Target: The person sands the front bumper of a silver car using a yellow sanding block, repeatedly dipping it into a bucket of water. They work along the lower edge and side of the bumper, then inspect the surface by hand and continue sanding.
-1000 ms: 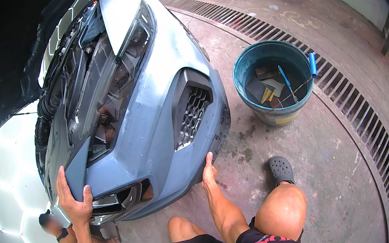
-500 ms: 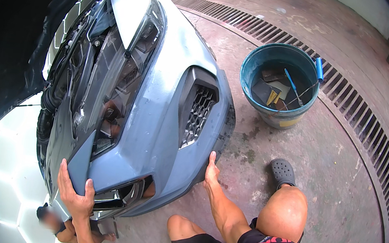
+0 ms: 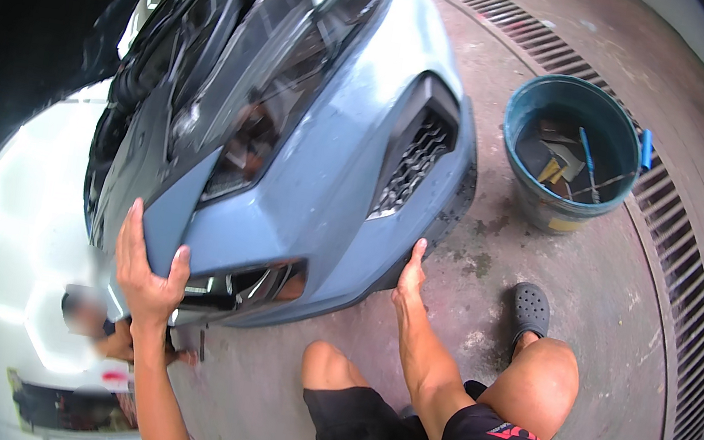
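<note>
In front of me is a blue-grey car front bumper (image 3: 348,183), with a dark honeycomb vent (image 3: 421,163) in its side. My left hand (image 3: 150,277) grips the pointed upper corner, thumb on one side and fingers on the other. Along the lower edge, my right hand (image 3: 412,275) has hold of the bumper, its thumb showing and its other fingers hidden underneath. Behind the bumper's upper edge lies a dark headlight (image 3: 261,131). A glossy dark opening (image 3: 244,286) sits in the bumper between my hands.
A blue-green bucket (image 3: 526,186) of water with scraps and a blue-handled brush stands at right, beside a floor drain grate (image 3: 671,224). The raised black hood (image 3: 46,24) is at upper left. Another person (image 3: 115,335) crouches beyond my left arm.
The view has shifted, so the car and bucket appear further right and higher. Both my hands keep their hold on the bumper; no clear movement of it shows.
</note>
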